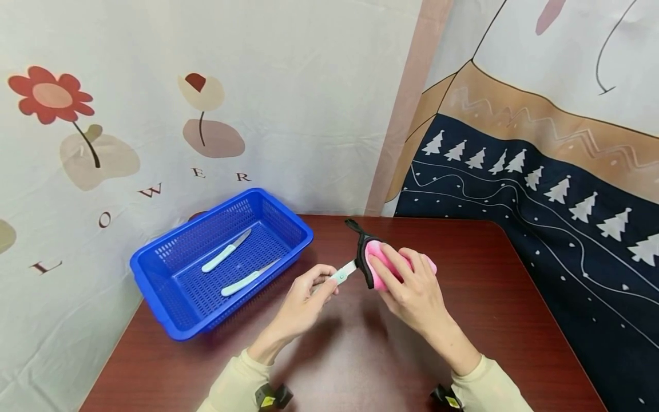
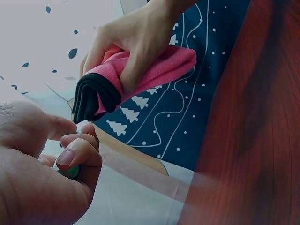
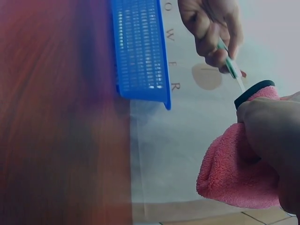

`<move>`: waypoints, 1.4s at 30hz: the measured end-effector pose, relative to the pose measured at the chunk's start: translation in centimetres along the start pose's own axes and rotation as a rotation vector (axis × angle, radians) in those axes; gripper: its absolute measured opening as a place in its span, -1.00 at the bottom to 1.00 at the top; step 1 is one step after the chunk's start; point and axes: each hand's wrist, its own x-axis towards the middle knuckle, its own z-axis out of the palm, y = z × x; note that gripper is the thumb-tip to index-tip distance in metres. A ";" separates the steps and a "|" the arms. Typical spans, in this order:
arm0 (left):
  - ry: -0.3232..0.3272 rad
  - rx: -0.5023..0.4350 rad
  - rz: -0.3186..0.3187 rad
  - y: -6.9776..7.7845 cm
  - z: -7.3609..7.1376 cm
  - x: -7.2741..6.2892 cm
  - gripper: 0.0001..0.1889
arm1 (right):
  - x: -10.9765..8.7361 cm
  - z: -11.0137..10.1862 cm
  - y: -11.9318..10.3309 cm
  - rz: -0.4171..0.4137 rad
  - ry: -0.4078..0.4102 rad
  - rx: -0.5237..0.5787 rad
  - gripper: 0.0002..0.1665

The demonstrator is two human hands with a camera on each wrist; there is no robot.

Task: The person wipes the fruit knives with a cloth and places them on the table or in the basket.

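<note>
My left hand [image 1: 300,298] grips a small knife [image 1: 341,274] by its pale mint handle, the blade pointing right and up. The blade's far part is hidden by a pink cloth [image 1: 377,248] with a black edge and a black hanging loop [image 1: 353,225]. My right hand [image 1: 416,292] holds this cloth bunched, fingers over its top. In the left wrist view the folded black edge [image 2: 96,96] is close to the left fingers, which curl round the handle. The right wrist view shows the blade [image 3: 241,85] reaching the cloth's black edge. Both hands are above the table.
A blue plastic basket [image 1: 154,303] stands on the left of the dark red-brown table [image 1: 515,320]. Two mint-handled knives, one upper [image 1: 226,252] and one lower [image 1: 249,278], lie in it. Behind the table hangs a printed curtain [image 1: 319,114]; navy cloth [image 1: 566,257] borders the right edge.
</note>
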 end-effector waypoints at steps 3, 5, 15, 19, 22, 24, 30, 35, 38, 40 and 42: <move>0.012 0.006 0.010 0.0 0.0 0.0 -0.81 | 0.0 -0.2 0.7 0.025 0.001 -0.008 -0.09; 0.026 0.008 0.015 -0.1 -0.1 0.0 -0.80 | -0.1 -0.4 1.2 0.045 0.009 -0.009 -0.13; 0.067 0.009 -0.023 0.0 -0.4 0.0 -0.79 | -1.2 -1.3 3.1 0.108 0.020 -0.027 -0.21; 0.066 0.006 -0.033 -0.1 -0.4 0.0 -0.79 | -1.5 -1.4 3.2 0.117 0.021 -0.030 -0.21; 0.073 0.011 -0.029 -0.2 -0.4 0.0 -0.80 | -1.4 -1.4 3.1 0.110 0.035 -0.027 -0.26; 0.076 0.016 -0.026 -0.2 -0.4 0.0 -0.80 | -1.2 -1.4 2.9 0.094 0.052 -0.021 -0.33; 0.076 0.017 -0.039 -0.2 -0.2 0.1 -0.80 | -0.2 -1.0 1.6 0.008 0.113 0.004 -0.54; 0.067 0.031 -0.042 -0.1 0.1 0.2 -0.80 | 0.7 -0.6 -0.1 -0.069 0.134 0.040 -0.56; 0.060 0.042 -0.038 -0.1 0.3 0.3 -0.80 | 1.2 -0.3 -1.1 -0.114 0.141 0.067 -0.59; 0.059 0.052 -0.031 0.0 0.3 0.3 -0.80 | 1.5 -0.1 -1.8 -0.144 0.148 0.079 -0.61; 0.056 0.055 -0.031 0.1 0.4 0.3 -0.78 | 1.7 0.1 -2.3 -0.171 0.148 0.088 -0.61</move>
